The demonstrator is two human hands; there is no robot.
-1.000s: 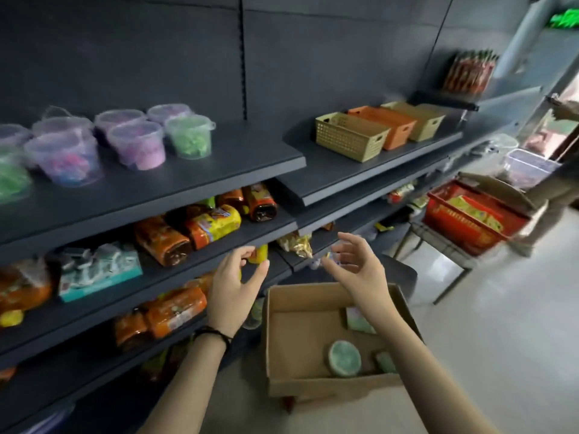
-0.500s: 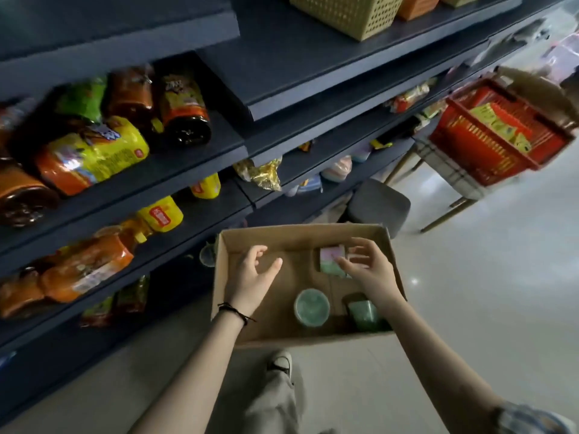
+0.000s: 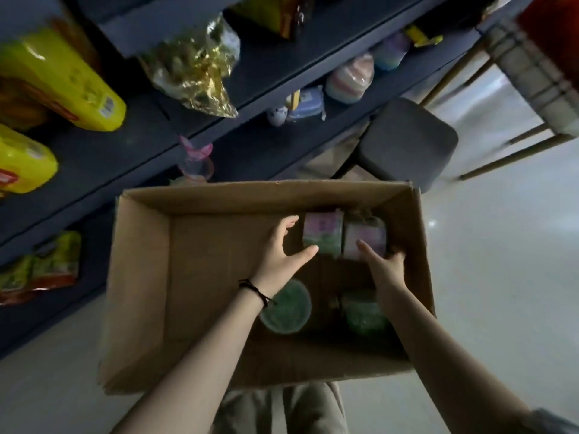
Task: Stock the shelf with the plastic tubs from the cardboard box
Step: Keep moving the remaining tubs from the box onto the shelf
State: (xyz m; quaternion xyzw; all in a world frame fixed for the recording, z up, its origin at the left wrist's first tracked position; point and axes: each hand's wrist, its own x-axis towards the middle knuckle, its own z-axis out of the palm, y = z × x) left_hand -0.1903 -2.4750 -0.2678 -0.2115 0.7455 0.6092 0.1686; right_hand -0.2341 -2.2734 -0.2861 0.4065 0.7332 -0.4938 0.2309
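Pick step: my left hand (image 3: 280, 256) spread by 2 tubs (image 3: 322, 233) at box (image 3: 141, 277) 12 o'clock; right hand (image 3: 383, 266) on tub, grip unclear. Next: clamp, lift.

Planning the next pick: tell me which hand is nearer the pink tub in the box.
Right. The right hand holds the pink tub, thumb and fingers either side. The left hand is at the purple-green tub beside it, to its left.

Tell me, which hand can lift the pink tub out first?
The right hand, probably. Its thumb and fingers reach round the pink tub at the far end of the box. The left hand is open beside the other tub, on the wrong side of it.
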